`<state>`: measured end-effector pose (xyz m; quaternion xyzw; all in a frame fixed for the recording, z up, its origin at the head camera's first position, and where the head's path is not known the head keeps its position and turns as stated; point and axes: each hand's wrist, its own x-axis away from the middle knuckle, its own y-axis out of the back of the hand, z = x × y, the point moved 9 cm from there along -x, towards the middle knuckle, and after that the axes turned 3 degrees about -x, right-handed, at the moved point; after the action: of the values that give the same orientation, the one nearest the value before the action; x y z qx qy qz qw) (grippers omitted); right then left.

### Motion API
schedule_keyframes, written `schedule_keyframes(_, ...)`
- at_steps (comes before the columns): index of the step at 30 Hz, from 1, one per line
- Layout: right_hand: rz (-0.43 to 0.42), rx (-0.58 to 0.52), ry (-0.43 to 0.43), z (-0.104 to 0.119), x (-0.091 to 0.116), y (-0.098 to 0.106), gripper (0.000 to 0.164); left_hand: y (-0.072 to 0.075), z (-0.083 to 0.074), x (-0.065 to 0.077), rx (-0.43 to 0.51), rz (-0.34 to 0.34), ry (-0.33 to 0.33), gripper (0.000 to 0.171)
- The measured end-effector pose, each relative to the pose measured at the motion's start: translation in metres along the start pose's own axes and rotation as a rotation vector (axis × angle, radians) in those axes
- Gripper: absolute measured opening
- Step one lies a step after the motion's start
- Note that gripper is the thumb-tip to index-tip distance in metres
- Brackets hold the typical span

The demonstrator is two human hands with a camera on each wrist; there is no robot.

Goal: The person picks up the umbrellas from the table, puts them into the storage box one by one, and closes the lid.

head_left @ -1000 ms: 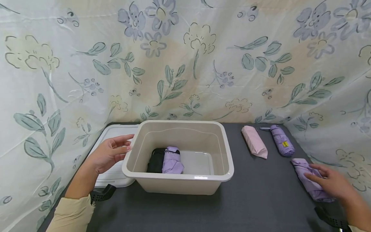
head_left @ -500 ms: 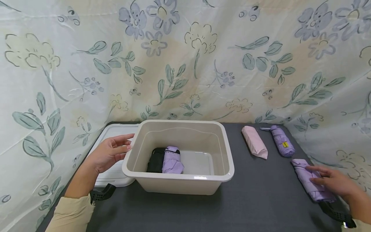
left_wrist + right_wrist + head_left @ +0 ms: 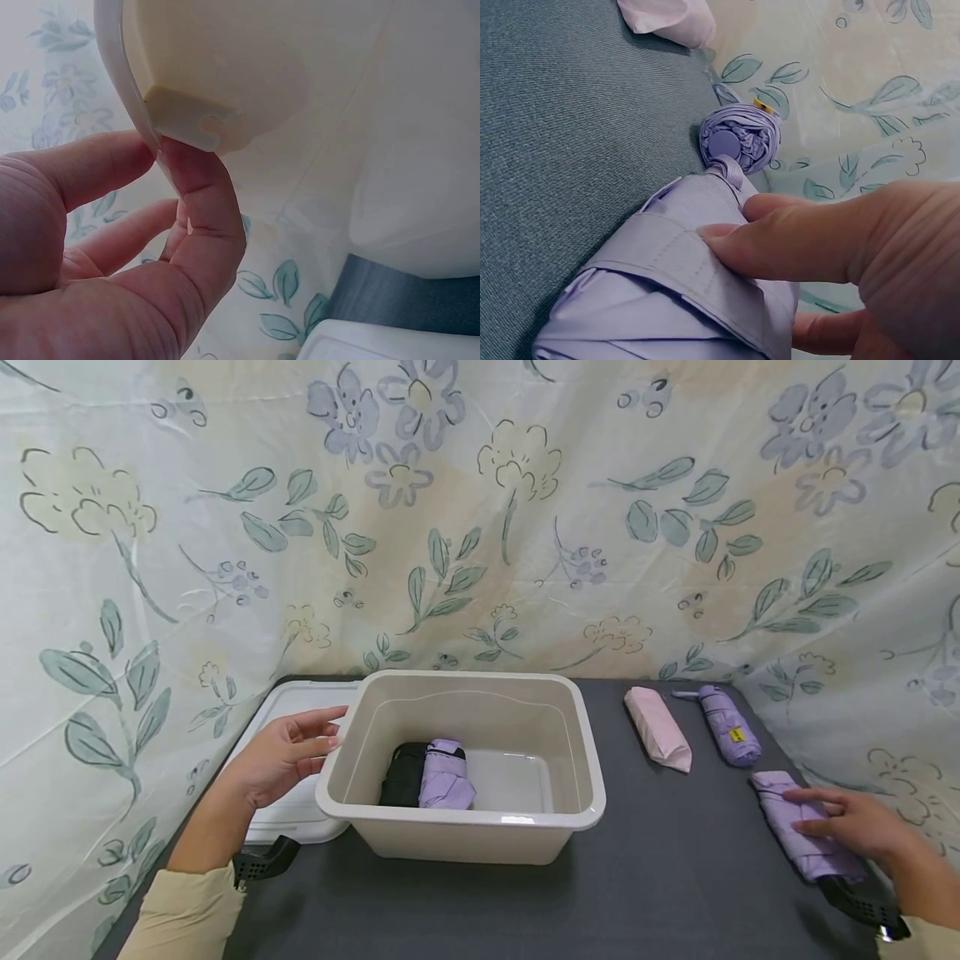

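My left hand pinches the left rim of a beige plastic bin; in the left wrist view a bent finger hooks under the rim. Inside the bin, a black folded umbrella lies beside a lilac folded umbrella. At the far right, my right hand holds another lilac folded umbrella resting on the table. Seen from the right wrist, the thumb presses near its strap, while other fingers lie along its right side, partly hidden.
Behind the held umbrella lie a pink folded umbrella and a lilac one with a yellow tag. A white lid is on the table left of the bin, partly under it. Floral cloth walls the back and sides of the dark table.
My right hand has shifted slightly, its fingers now lying farther toward the far end of the lilac umbrella. The left hand and the bin stay in place.
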<state>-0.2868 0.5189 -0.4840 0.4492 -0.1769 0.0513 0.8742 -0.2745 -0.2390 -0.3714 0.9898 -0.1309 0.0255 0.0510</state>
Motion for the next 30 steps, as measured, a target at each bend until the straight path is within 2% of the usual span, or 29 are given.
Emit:
schedule_keyframes(7,-0.008,0.03,0.009,0.005,0.0,-0.001,0.079,0.0,0.003,0.001,-0.008,-0.017,0.015,0.055)
schedule_keyframes(16,0.067,-0.033,0.034,0.013,0.002,-0.007,0.075,-0.001,0.003,0.001,-0.002,-0.002,-0.007,0.053)
schedule_keyframes(22,0.065,-0.007,0.053,0.018,0.001,-0.007,0.074,-0.003,0.003,0.002,0.004,0.002,-0.016,0.053)
schedule_keyframes(30,0.038,-0.039,0.154,0.028,0.005,-0.006,0.064,-0.004,0.001,0.005,0.002,-0.006,-0.01,0.056)
